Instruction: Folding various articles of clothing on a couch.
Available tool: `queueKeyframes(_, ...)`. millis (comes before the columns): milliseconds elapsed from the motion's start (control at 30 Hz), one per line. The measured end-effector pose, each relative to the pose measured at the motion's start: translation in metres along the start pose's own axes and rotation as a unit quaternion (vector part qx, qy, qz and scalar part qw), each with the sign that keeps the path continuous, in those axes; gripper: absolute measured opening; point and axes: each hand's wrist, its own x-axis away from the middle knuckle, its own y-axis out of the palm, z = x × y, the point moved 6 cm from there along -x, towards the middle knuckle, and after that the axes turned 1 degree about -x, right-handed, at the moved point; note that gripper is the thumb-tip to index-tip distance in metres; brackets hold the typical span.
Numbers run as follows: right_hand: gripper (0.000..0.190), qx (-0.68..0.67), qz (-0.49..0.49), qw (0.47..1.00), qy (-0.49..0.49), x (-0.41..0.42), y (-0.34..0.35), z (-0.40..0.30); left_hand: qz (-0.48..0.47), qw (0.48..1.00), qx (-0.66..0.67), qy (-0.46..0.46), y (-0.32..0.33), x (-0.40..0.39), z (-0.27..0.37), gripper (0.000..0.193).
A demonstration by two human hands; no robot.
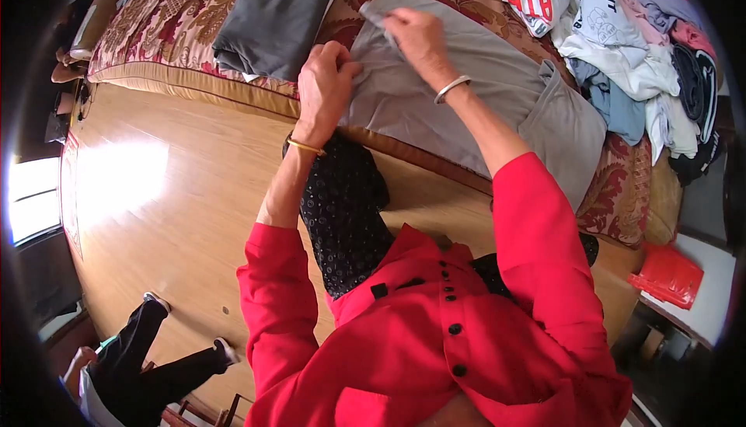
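A light grey garment (443,95) lies spread over the front edge of a patterned red and gold cushioned seat. My right hand (417,39), with a silver bangle at its wrist, grips the garment's upper left edge, which is raised a little and blurred. My left hand (329,80), with a gold-coloured bracelet, is at the garment's left side, its fingers bent; whether they pinch the cloth cannot be told. Just left of and behind my left hand, a folded dark grey garment (274,19) rests on the seat.
A heap of mixed clothes (629,48) lies at the right. A red plastic container (670,275) stands on a white surface at the lower right. At the lower left a person in dark trousers (151,363) sits, legs stretched over the wooden floor (192,223). Other people's arms show at the upper left.
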Motion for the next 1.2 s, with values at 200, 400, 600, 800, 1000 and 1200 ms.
queueKeyframes(200,0.008,-0.596,0.063,0.778,0.189,-0.007,-0.031,0.036,-0.005,0.943,-0.113,0.314,0.003,0.003,0.042,0.032)
queueKeyframes(400,0.011,-0.618,0.074,0.77,0.14,-0.013,-0.074,0.013,-0.114,0.931,-0.135,0.319,-0.002,-0.022,0.038,0.015)
queueKeyframes(600,0.023,-0.513,0.119,0.848,0.061,-0.016,-0.095,-0.001,-0.152,0.957,0.013,0.247,0.004,-0.06,0.059,0.015)
queueKeyframes(800,0.032,-0.405,0.031,0.912,0.061,-0.009,-0.081,-0.025,-0.046,0.957,-0.019,0.287,0.032,-0.078,0.037,0.016)
queueKeyframes(1000,0.034,-0.16,-0.183,0.97,0.02,0.04,-0.027,-0.033,0.042,0.968,0.109,0.222,-0.004,-0.045,0.021,0.013)
queueKeyframes(1200,0.06,0.142,-0.034,0.956,-0.254,0.117,-0.028,-0.036,-0.055,0.967,0.164,-0.188,-0.015,0.046,-0.018,0.015)
